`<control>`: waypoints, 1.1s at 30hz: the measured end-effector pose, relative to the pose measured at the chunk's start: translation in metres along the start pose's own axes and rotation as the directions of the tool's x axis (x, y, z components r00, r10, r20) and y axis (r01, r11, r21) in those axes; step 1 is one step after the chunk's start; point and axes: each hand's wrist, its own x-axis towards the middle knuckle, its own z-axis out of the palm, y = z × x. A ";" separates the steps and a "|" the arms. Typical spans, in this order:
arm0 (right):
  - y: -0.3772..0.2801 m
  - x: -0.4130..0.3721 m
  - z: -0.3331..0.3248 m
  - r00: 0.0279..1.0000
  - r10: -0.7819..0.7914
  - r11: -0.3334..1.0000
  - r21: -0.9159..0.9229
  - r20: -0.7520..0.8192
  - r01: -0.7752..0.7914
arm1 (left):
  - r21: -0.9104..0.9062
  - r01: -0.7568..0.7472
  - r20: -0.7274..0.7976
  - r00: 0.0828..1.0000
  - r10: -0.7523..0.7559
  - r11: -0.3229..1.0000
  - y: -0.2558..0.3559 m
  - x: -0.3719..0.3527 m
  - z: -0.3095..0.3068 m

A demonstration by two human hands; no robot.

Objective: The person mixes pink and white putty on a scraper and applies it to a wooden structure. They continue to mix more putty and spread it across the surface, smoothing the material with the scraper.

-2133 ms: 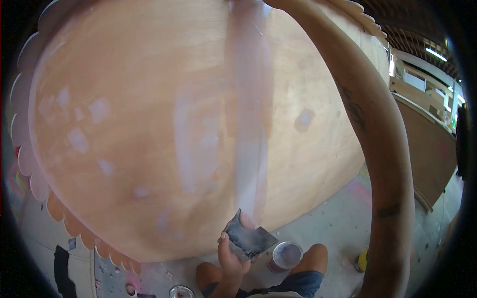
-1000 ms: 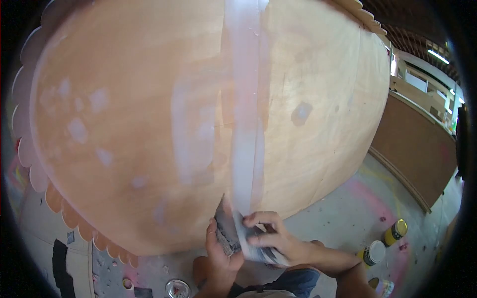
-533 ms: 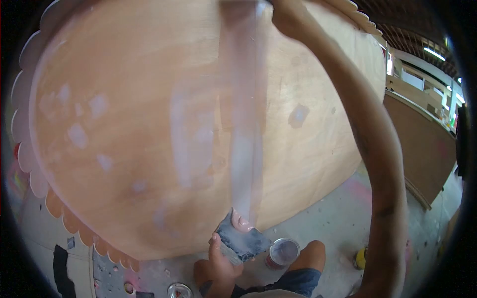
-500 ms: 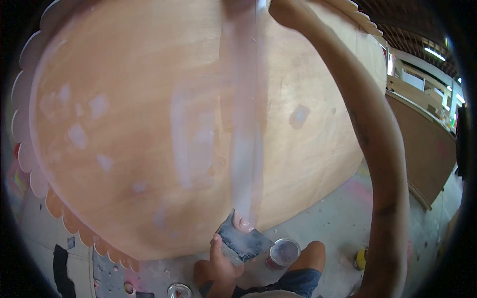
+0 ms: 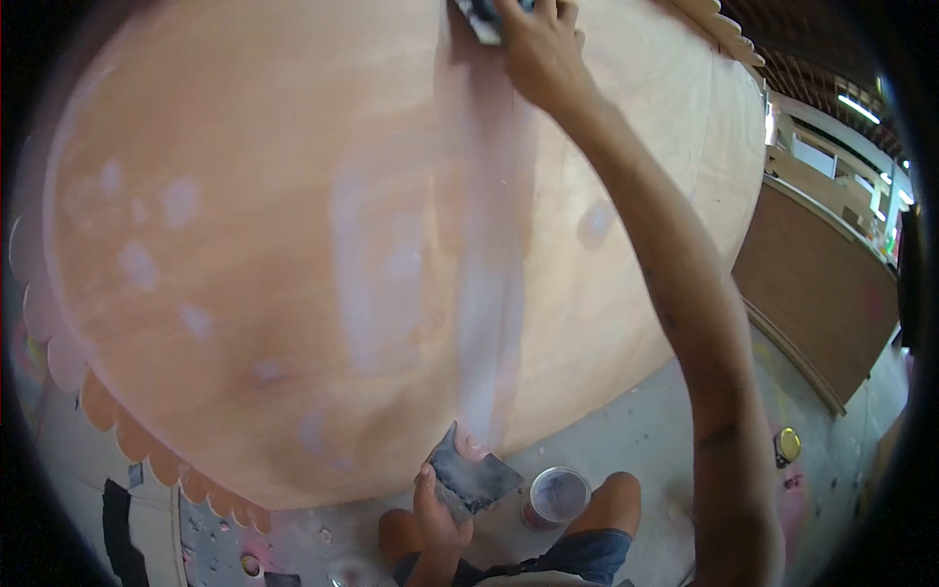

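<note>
My left hand (image 5: 435, 514) grips a dark flat sheet (image 5: 471, 477) low in the middle of the view. Greyish smears cover the sheet, and a lump of pinkish putty (image 5: 472, 447) sits at its upper edge. High up, at the top edge, my right hand (image 5: 548, 54) is closed on a dark flat spreader (image 5: 479, 22) with whitish smears. This spreader lies against the large rounded wooden panel (image 5: 264, 293), over the pale vertical strip of filler (image 5: 482, 323). Part of the spreader is cut off by the frame.
An open tin (image 5: 559, 497) stands on the floor (image 5: 646, 440) by my right knee. A yellow-lidded can (image 5: 787, 445) is farther right. Scalloped trim (image 5: 147, 450) edges the panel. A brown board (image 5: 817, 293) stands at the right, and dark scraps (image 5: 122, 533) lie lower left.
My right hand has come down into view from the top edge with the spreader, and its forearm has swung left. My left hand keeps the sheet in nearly the same place.
</note>
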 end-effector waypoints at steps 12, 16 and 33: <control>-0.041 -0.142 -0.006 0.966 0.077 0.994 0.062 0.245 -0.095 | 0.074 0.019 -0.127 0.992 -0.009 0.997 -0.003 0.000 -0.003; -0.068 -0.224 -0.082 0.628 0.051 0.989 0.049 0.776 -0.141 | 0.242 0.064 -0.146 0.989 -0.029 0.968 -0.004 -0.006 -0.009; -0.072 -0.391 -0.218 0.286 0.453 -0.005 0.323 0.844 -0.946 | 0.240 0.028 0.145 0.987 -0.064 0.970 0.001 -0.001 0.040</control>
